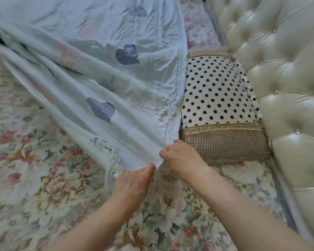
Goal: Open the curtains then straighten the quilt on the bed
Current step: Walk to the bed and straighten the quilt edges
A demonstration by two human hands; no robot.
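A pale blue quilt with dark dotted heart patches lies rumpled across the bed, stretching from the upper left down to a corner near the middle. My left hand pinches the quilt's lower edge at that corner. My right hand grips the same corner just to the right, beside the pillow. Folds run diagonally from the corner toward the upper left. No curtains are in view.
A floral bedsheet covers the mattress below and to the left. A polka-dot pillow with a checked band lies against the cream tufted headboard on the right.
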